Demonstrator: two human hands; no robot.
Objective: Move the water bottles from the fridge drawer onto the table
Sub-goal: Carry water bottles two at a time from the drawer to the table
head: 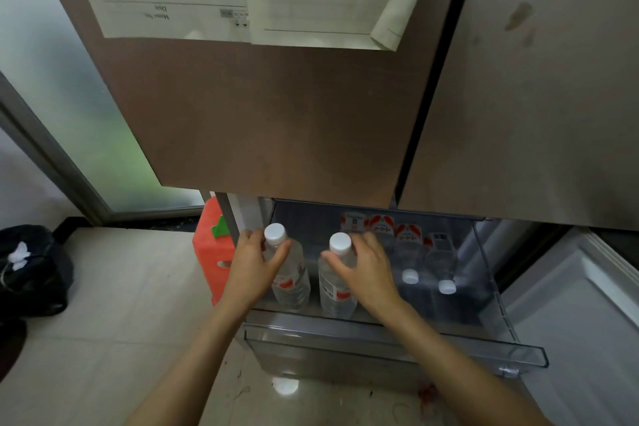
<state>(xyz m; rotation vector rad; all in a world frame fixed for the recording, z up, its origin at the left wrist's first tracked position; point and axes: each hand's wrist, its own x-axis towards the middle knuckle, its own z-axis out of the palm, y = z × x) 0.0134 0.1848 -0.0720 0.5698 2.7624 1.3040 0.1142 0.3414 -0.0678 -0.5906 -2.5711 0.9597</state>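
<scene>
Two bottles gripped | left hand (254, 264): left bottle (288, 273) | right hand (366, 270): right bottle (337, 282)

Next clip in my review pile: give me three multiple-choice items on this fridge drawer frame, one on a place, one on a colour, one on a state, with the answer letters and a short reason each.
1. Where does the orange plastic stool stand?
A. on the floor to the left of the drawer
B. inside the drawer
C. on top of the fridge

2. What colour are the bottle caps?
A. blue
B. white
C. green

3. What is the state of the fridge drawer?
A. pushed shut
B. pulled out, with bottles in it
C. taken out and lying on the floor

Answers:
1 A: it sits on the tiles beside the drawer's left end.
2 B: the left bottle, held by the left hand, and the right bottle, held by the right hand, both have white caps.
3 B: the clear drawer front juts out, and lying bottles remain inside.
</scene>
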